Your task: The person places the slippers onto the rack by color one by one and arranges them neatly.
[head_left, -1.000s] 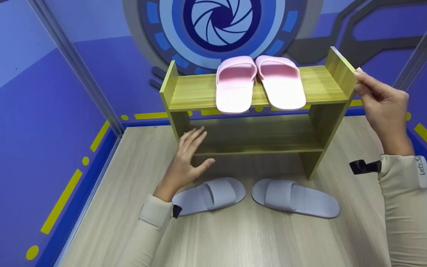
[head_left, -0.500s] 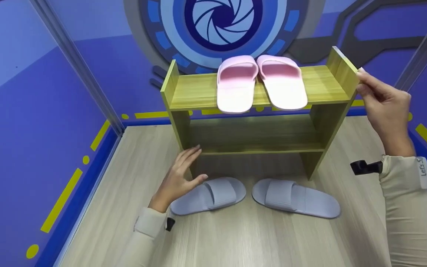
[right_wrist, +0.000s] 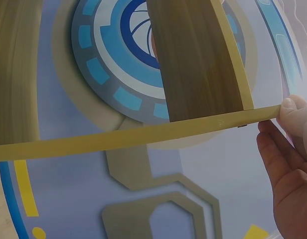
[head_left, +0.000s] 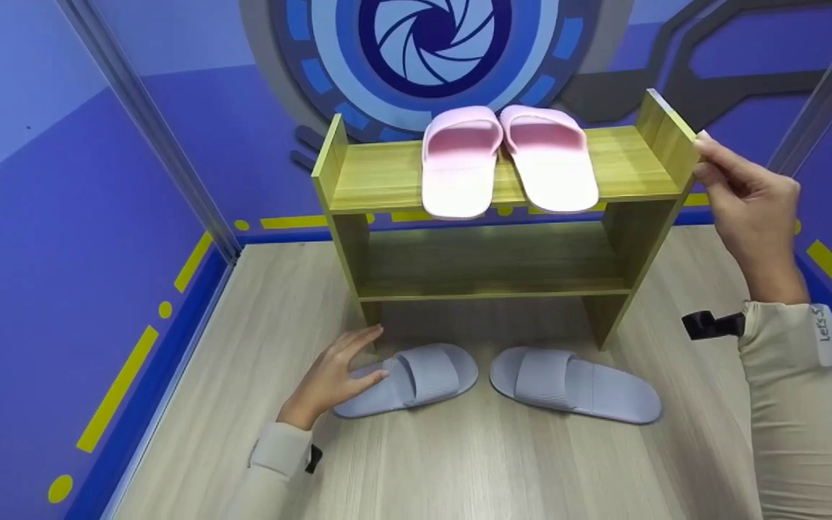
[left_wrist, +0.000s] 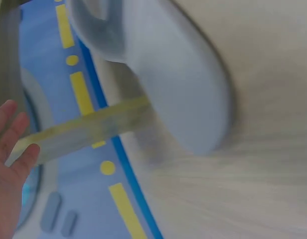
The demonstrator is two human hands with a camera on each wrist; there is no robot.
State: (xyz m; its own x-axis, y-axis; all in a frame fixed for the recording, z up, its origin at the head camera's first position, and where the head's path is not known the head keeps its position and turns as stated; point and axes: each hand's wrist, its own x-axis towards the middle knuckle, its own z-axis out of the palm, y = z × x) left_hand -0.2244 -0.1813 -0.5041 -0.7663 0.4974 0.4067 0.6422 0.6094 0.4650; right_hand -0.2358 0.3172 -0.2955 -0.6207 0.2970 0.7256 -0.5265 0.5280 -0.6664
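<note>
A wooden shoe rack [head_left: 492, 263] stands against the back wall. On its top shelf sit two pink slippers, the left one [head_left: 458, 189] and the right one [head_left: 559, 180], heels overhanging the front edge. Two grey slippers, left [head_left: 432, 374] and right [head_left: 575, 386], lie on the floor before the rack, toes facing each other. My left hand [head_left: 331, 375], fingers extended, hovers by the heel of the left grey slipper and holds nothing. Between thumb and fingers, my right hand [head_left: 754, 217] pinches the rack's right side panel near its top; the right wrist view shows the panel edge [right_wrist: 123, 137] in that grip.
Pale wood-grain floor [head_left: 503, 469] spreads in front of the rack. Blue printed walls stand left [head_left: 40, 289], right and behind, with a metal post [head_left: 149, 130] at the left corner. The rack's middle shelf lies below the pink slippers.
My left hand has moved down and toward me, away from the rack's left side to near the left grey slipper. The right hand keeps its hold; slippers and rack stay put.
</note>
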